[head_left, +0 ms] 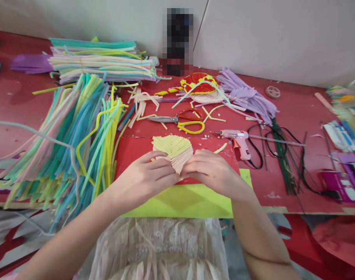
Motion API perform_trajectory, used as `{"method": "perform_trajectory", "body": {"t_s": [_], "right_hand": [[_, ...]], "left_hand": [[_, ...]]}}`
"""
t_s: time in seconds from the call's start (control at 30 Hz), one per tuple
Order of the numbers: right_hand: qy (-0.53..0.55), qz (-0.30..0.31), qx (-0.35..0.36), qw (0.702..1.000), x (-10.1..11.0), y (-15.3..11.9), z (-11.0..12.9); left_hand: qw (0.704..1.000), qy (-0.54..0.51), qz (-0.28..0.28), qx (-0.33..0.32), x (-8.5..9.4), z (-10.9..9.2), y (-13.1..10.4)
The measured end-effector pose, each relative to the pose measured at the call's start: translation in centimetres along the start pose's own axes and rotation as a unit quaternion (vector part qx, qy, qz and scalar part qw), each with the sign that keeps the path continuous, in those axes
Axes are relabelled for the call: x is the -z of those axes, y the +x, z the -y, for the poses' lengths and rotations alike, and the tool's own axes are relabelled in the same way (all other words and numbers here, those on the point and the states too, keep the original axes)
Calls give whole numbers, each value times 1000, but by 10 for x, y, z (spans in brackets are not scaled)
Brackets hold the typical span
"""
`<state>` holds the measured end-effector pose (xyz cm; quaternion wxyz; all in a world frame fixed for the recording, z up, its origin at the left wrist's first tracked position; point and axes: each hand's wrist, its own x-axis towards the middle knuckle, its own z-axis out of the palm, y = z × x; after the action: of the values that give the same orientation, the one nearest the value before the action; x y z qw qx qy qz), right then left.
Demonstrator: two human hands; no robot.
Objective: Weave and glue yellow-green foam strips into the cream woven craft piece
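A leaf-shaped piece (172,149) of pipe cleaners, pale yellow at the top and pale pink below, lies over a red sheet (133,149) in front of me. My left hand (147,173) has its fingers closed on the piece's lower left edge. On the lower right edge, near the tip, the bent fingers of my right hand (209,171) pinch it. Both hands' fingertips are partly hidden. Scissors (177,119) with red and yellow handles lie beyond the piece, and a pink glue gun (238,143) rests to the right.
Bundles of coloured pipe cleaners (81,105) cover the left side. Farther back are a red-and-yellow piece (199,84) and a purple bundle (247,93). A black cable (301,167) and dark green stems (284,163) lie right. A yellow-green sheet (186,202) lines the front edge.
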<state>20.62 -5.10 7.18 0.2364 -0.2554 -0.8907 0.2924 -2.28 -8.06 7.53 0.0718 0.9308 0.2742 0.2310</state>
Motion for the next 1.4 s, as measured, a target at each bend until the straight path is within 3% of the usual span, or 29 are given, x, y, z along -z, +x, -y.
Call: {"method": "perform_trajectory", "body": {"t_s": [0.43, 0.97, 1.27, 1.4], "right_hand": [[1, -2, -7, 1000, -1, 1, -2], [-8, 8, -10, 1000, -3, -1, -5], [-11, 41, -6, 999, -4, 0, -4], [0, 43, -6, 999, -9, 1, -14]], "left_hand": [[999, -16, 38, 24, 1, 2, 0], [1000, -2, 0, 3, 1, 1, 2], [999, -26, 32, 23, -3, 2, -4], [997, -20, 53, 53, -9, 7, -11]]}}
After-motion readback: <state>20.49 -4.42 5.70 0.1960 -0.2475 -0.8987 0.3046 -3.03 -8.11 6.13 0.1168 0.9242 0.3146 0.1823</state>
